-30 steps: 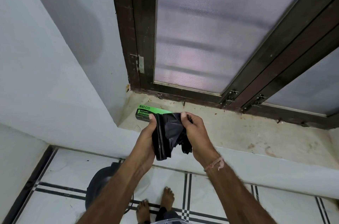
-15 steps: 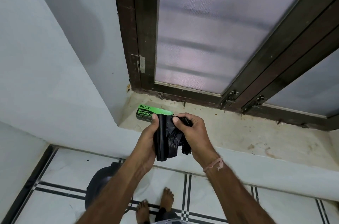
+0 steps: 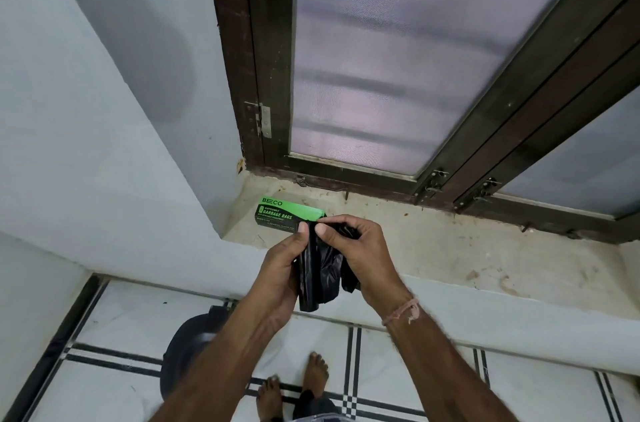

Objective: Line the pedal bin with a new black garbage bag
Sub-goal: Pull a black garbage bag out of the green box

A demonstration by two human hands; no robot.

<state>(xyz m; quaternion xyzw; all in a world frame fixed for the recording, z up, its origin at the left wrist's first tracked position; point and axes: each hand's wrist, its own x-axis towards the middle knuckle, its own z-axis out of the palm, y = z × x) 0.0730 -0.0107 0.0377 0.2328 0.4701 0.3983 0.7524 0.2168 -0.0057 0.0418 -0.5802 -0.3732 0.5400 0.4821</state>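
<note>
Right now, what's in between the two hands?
In the head view, the folded black garbage bag hangs between the left hand and right hand. Both thumbs pinch its top edge, with nothing else between them.

A black garbage bag [image 3: 320, 269], crumpled and still mostly folded, hangs between both grips, pinched at its top edge. The dark round pedal bin [image 3: 188, 357] stands on the floor below the left grip, lid closed.
</note>
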